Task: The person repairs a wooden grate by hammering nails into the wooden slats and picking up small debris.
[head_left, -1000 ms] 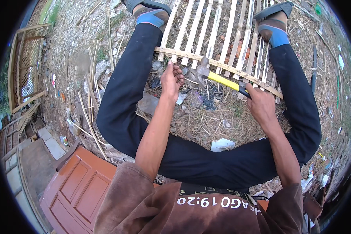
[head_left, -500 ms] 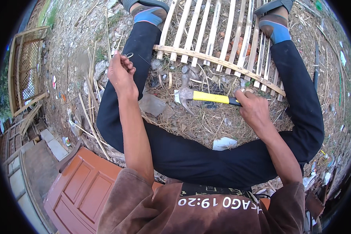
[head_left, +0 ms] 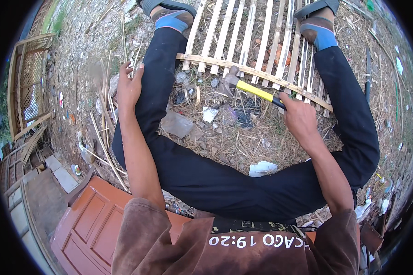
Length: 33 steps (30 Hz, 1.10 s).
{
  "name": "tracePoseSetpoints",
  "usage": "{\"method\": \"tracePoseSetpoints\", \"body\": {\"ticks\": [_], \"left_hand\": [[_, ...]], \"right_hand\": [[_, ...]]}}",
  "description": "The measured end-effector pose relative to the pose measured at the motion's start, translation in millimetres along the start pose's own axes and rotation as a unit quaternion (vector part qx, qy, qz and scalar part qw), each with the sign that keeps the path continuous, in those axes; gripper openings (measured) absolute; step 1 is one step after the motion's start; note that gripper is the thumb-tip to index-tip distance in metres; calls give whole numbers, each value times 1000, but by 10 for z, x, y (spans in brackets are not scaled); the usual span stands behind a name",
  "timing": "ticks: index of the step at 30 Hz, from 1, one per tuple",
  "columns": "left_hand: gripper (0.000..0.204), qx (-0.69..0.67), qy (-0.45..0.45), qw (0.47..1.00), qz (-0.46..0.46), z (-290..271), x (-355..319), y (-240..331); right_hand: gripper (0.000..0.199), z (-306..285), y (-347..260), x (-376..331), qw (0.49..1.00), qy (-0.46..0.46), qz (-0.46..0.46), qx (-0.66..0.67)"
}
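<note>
In my right hand [head_left: 300, 120] is a claw hammer [head_left: 256, 90] with a yellow and black handle, the fingers closed round the handle's end. Its metal head is up close to the crossbar of a frame of pale wooden slats [head_left: 209, 58]. The slats run away from me between my feet, and the curved-looking crossbar lies over their near ends. My left hand [head_left: 131, 82] is raised beside my left shin, finger and thumb apart, and I see nothing held in it.
Dry straw, stones and scraps cover the ground, with a flat grey stone [head_left: 177, 124] and a white scrap [head_left: 263, 169] between my legs. Thin sticks [head_left: 106, 146] lie to the left. A reddish-brown panelled door [head_left: 92, 215] is behind me at left; a lattice frame [head_left: 31, 82] stands farther left.
The hammer's head has swung away from me toward the crossbar. My left hand has moved left and its fingers have spread; the thin wire loop seen at them before no longer shows.
</note>
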State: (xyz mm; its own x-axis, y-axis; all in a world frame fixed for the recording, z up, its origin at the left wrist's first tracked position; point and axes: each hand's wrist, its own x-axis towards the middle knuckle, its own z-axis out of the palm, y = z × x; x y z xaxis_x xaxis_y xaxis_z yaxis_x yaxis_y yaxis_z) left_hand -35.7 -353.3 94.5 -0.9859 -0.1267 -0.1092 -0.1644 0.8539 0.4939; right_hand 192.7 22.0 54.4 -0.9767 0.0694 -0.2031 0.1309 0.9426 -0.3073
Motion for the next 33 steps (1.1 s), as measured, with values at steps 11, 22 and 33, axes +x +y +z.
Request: {"method": "tracePoseSetpoints", "body": {"ticks": [11,22,33], "left_hand": [[66,162,-58,985,23,64,-145,95],[69,198,-50,979,22,56,-220,128],[67,202,-28,978,38,89,-182,86]], "right_hand": [[20,-27,-79,-17,1000,-6,4,27],[28,-115,-173,-134,999,-11,0,39],[27,-325,-369,-42,993,-26,-31,114]]}}
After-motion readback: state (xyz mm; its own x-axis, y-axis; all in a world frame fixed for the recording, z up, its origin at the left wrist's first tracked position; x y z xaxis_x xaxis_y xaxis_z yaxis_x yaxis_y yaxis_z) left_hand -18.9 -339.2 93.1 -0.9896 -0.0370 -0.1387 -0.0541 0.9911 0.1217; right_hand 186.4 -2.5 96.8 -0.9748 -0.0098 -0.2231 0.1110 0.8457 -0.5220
